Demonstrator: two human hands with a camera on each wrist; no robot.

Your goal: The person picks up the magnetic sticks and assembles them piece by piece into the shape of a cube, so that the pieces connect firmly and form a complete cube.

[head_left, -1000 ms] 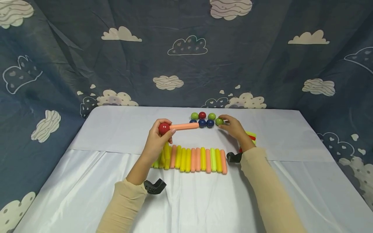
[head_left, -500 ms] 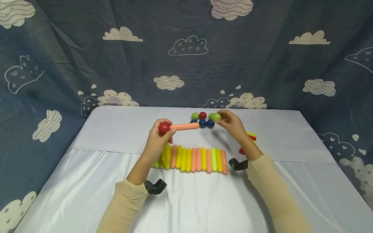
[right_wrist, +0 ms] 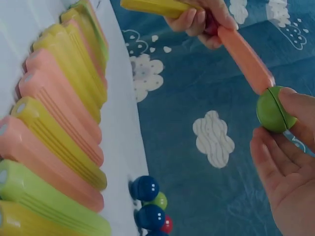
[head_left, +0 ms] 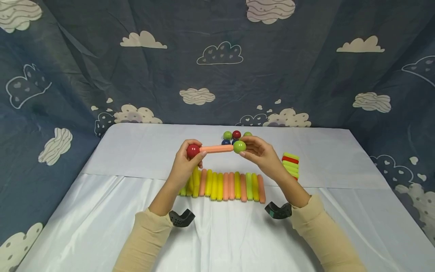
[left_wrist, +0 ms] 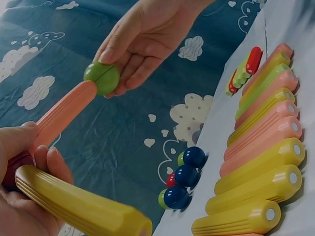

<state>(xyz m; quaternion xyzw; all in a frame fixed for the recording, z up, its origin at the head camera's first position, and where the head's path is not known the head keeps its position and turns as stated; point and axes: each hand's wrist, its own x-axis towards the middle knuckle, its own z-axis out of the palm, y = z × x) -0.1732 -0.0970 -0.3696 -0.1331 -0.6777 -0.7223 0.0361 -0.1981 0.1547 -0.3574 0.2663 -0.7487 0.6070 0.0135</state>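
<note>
My left hand (head_left: 183, 160) grips a red ball (head_left: 193, 150), largely covered by the fingers in the left wrist view. From this ball a salmon-pink rod (head_left: 217, 149) reaches to the right, held up over the table. A yellow rod (left_wrist: 78, 201) also extends from the red ball, at an angle to the pink one. My right hand (head_left: 263, 156) pinches a lime-green ball (right_wrist: 273, 110) between thumb and fingers. The green ball meets the far end of the pink rod in both wrist views.
Below the hands, a row of yellow, pink and lime rods (head_left: 225, 187) lies side by side on the white-covered table (head_left: 129, 155). Blue balls (left_wrist: 186, 175) cluster with red and green ones behind. Several short lime and red rods (head_left: 290, 165) lie at the right.
My right hand has picked the green ball up from the cluster and brought it left to the pink rod's end. My left hand has stayed nearly still with the red ball and rods.
</note>
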